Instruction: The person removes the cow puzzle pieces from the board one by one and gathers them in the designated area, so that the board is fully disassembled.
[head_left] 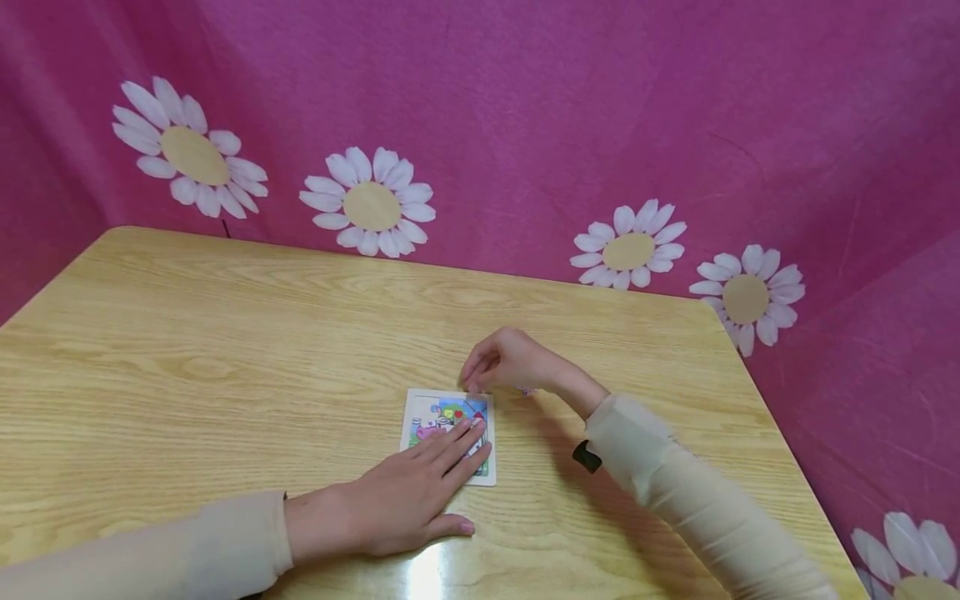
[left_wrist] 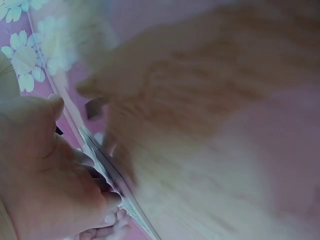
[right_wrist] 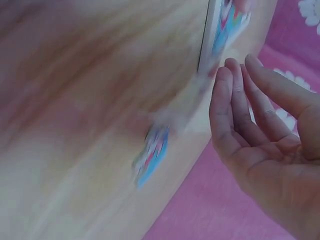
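A small square picture board (head_left: 414,408) with a white border and a bright cartoon picture lies on the table. My left hand (head_left: 405,500) rests flat across its lower right part, fingers straight, covering much of the picture. At the board's top right corner is my right hand (head_left: 513,360), its fingers loosely bent. The right wrist view shows that hand (right_wrist: 265,125) with a gap between thumb and fingertips and nothing visible in it. A small colourful piece (right_wrist: 152,156), blurred there, lies on the table; in the head view the right hand mostly hides this piece (head_left: 527,391).
The light wood table (head_left: 225,350) has rounded corners. Behind it and along its right side hangs a pink cloth (head_left: 510,125) with large white daisies. Both forearms wear pale sleeves (head_left: 675,475), and a dark object (head_left: 587,457) shows under the right wrist.
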